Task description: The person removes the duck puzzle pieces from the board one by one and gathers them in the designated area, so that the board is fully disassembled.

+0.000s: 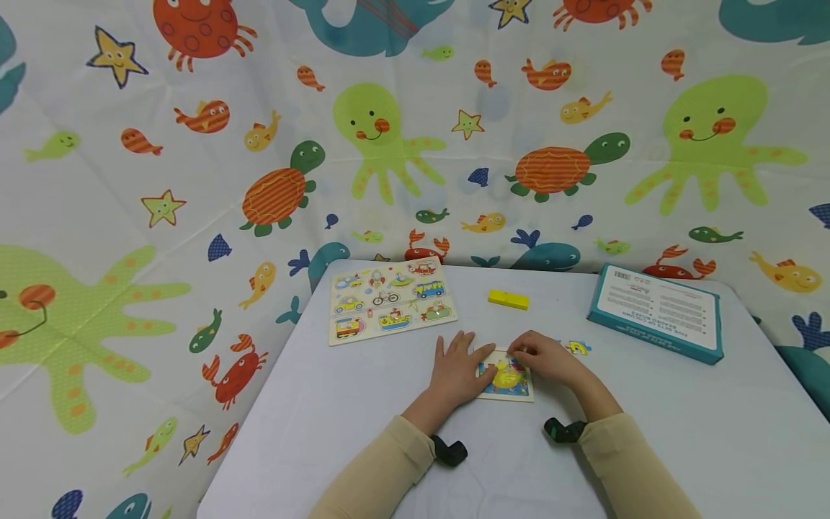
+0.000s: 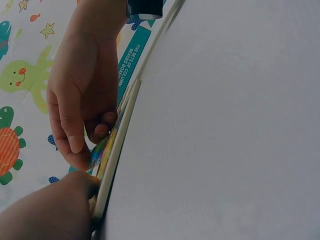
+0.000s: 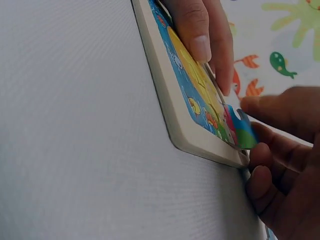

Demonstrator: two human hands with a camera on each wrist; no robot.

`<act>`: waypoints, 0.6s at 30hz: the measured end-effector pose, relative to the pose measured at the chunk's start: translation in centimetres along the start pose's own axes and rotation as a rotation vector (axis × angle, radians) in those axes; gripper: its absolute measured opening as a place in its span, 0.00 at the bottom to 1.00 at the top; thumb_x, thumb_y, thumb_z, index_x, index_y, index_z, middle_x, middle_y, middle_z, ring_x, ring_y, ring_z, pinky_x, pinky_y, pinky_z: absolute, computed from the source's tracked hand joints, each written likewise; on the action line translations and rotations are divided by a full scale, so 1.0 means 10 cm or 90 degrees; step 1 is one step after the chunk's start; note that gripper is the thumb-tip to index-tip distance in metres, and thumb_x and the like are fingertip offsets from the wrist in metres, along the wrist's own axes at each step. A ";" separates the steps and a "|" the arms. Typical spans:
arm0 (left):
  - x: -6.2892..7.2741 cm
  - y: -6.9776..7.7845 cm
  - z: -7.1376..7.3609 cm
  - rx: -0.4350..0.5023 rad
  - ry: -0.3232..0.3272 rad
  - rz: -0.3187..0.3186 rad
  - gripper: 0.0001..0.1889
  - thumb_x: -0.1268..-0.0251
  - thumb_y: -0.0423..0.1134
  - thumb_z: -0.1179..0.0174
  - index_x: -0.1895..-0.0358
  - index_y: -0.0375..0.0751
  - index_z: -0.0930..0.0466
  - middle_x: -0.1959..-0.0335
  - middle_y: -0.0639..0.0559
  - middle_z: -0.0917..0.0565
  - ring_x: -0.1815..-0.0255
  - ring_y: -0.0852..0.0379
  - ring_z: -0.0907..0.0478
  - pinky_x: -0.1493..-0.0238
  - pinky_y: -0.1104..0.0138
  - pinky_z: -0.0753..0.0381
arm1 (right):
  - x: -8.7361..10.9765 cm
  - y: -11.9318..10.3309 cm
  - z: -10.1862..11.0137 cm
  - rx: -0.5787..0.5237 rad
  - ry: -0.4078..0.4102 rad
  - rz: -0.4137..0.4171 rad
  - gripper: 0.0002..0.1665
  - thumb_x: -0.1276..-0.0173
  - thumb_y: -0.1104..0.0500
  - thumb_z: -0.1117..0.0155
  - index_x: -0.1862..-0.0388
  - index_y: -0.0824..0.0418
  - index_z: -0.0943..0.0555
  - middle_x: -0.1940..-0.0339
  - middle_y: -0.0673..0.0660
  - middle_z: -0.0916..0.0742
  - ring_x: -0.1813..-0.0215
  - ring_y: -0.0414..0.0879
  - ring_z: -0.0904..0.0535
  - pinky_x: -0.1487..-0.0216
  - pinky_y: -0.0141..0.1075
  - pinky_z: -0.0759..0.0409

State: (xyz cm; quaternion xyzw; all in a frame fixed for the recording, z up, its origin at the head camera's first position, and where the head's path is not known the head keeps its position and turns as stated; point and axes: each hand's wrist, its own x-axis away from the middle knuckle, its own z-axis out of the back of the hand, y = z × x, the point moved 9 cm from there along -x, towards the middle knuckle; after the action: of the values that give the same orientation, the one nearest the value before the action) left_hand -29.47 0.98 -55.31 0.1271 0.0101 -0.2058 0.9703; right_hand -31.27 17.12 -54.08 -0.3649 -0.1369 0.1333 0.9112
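Observation:
A small wooden jigsaw puzzle (image 1: 512, 396) with a yellow picture on blue lies flat before me. My left hand (image 1: 457, 371) rests on its left side, fingers spread and thumb across the picture. At the upper right corner of the frame, my right hand (image 1: 547, 357) pinches a blue and green puzzle piece (image 3: 244, 131) between thumb and fingers. In the right wrist view the piece is tilted, its lower edge right at the tray's corner (image 3: 227, 155). Beyond the right hand, loose puzzle pieces (image 1: 577, 347) lie on the table, partly hidden by it.
A wooden board with vehicle pictures (image 1: 389, 324) lies at the back left of the white table (image 1: 292, 432). A yellow block (image 1: 509, 299) is behind the puzzle. At the back right sits a teal and white box (image 1: 658, 310), and a sea-animal cloth (image 1: 415, 209) hangs behind.

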 end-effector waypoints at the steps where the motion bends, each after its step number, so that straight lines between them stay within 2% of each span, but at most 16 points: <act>1: 0.00 0.00 0.00 0.000 0.000 0.000 0.26 0.28 0.65 0.57 0.28 0.73 0.35 0.24 0.51 0.36 0.20 0.47 0.46 0.24 0.37 0.54 | 0.00 -0.01 0.00 -0.004 0.000 -0.002 0.09 0.26 0.54 0.42 0.51 0.49 0.17 0.50 0.52 0.18 0.55 0.48 0.26 0.52 0.40 0.23; 6: -0.01 -0.01 -0.03 0.002 -0.007 0.004 0.27 0.28 0.66 0.58 0.28 0.74 0.36 0.23 0.52 0.37 0.20 0.48 0.48 0.24 0.37 0.56 | -0.01 -0.03 0.01 -0.012 0.002 0.000 0.14 0.26 0.59 0.42 0.44 0.51 0.20 0.50 0.53 0.18 0.56 0.48 0.26 0.54 0.37 0.24; 13: -0.01 -0.01 -0.05 0.007 -0.013 0.004 0.27 0.28 0.66 0.58 0.27 0.73 0.37 0.23 0.52 0.38 0.19 0.47 0.49 0.24 0.37 0.57 | -0.06 0.01 0.00 -0.004 -0.008 -0.017 0.10 0.27 0.58 0.41 0.50 0.48 0.18 0.52 0.51 0.17 0.55 0.48 0.26 0.51 0.40 0.22; 16: 0.00 0.02 -0.01 0.026 0.001 -0.026 0.27 0.27 0.65 0.57 0.29 0.69 0.33 0.24 0.52 0.37 0.19 0.46 0.49 0.24 0.37 0.54 | -0.07 0.02 -0.01 -0.006 -0.018 -0.024 0.09 0.27 0.57 0.40 0.52 0.48 0.18 0.53 0.51 0.16 0.54 0.48 0.25 0.48 0.42 0.22; 18: 0.00 0.07 0.00 0.039 0.005 -0.070 0.25 0.27 0.64 0.55 0.31 0.67 0.31 0.24 0.54 0.36 0.19 0.47 0.48 0.24 0.39 0.51 | -0.08 0.02 -0.01 -0.009 -0.022 -0.022 0.08 0.27 0.57 0.40 0.52 0.48 0.18 0.54 0.51 0.16 0.54 0.48 0.25 0.47 0.43 0.22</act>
State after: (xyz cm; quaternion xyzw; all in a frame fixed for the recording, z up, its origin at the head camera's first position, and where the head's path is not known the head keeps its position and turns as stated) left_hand -29.18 1.60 -55.12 0.1570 0.0144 -0.2586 0.9530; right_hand -32.00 16.96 -54.39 -0.3665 -0.1597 0.1225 0.9084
